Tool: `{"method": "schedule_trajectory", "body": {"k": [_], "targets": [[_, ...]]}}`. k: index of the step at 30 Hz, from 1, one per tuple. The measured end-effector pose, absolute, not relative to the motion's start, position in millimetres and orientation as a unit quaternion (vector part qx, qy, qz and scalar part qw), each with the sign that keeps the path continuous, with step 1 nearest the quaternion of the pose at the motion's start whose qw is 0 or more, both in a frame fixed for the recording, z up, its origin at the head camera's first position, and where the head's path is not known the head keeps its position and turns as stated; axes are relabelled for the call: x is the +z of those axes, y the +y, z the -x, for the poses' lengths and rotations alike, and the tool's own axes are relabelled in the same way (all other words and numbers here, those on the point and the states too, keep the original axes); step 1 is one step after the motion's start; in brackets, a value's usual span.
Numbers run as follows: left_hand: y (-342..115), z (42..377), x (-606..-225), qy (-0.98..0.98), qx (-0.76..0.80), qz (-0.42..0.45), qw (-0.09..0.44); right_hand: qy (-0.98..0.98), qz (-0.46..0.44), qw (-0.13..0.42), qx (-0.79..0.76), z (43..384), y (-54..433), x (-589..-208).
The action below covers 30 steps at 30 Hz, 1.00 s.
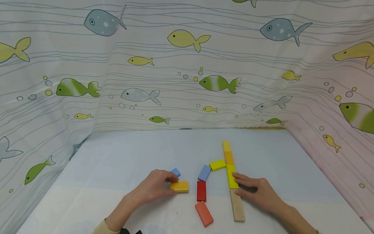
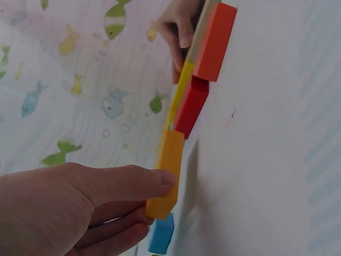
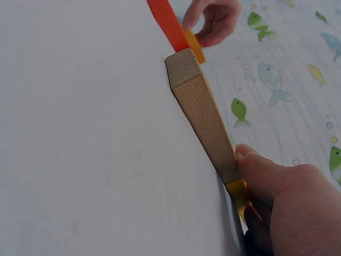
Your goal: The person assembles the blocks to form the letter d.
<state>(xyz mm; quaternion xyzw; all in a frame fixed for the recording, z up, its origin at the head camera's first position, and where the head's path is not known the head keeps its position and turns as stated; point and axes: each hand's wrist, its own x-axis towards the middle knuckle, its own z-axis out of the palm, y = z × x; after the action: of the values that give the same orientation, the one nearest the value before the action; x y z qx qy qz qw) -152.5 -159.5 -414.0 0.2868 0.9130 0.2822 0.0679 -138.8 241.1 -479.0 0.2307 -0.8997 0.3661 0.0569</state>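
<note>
In the head view my left hand (image 1: pixel 155 185) pinches an orange-yellow block (image 1: pixel 181 187); the left wrist view has the thumb on one face of that block (image 2: pixel 169 160). Just behind those fingers lies a small blue block (image 1: pixel 175 172). My right hand (image 1: pixel 261 194) touches a straight row: fingertips on a long yellow block (image 1: pixel 232 177), thumb at the end of a plain wooden block (image 1: pixel 237 208). An orange block (image 1: pixel 229 158) and a small yellow block (image 1: pixel 226 146) extend the row at the far end.
Between the hands a curved line joins the row: a yellow block (image 1: pixel 217 165), a blue block (image 1: pixel 204 173), a red block (image 1: pixel 201 191) and an orange-red block (image 1: pixel 204 214). A fish-patterned curtain (image 1: pixel 175 97) surrounds the pale tabletop (image 1: pixel 131 152).
</note>
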Motion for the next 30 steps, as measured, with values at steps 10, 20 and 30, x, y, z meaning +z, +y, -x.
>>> {"method": "schedule_trajectory", "body": {"k": [10,20,30], "targets": [[-143.4,141.9,-415.5,0.9,0.302,-0.307,0.064,-0.897,-0.234,0.059,0.37,139.3,241.5,-481.4],[-117.7,125.6,-421.8,0.866,0.352,-0.345,0.082,-0.898,-0.233,0.057,0.368,138.7,241.3,-477.1],[-89.4,105.3,-432.3,0.845,0.374,-0.377,0.062,-0.903,-0.228,0.058,0.359,138.7,241.3,-476.5]]}}
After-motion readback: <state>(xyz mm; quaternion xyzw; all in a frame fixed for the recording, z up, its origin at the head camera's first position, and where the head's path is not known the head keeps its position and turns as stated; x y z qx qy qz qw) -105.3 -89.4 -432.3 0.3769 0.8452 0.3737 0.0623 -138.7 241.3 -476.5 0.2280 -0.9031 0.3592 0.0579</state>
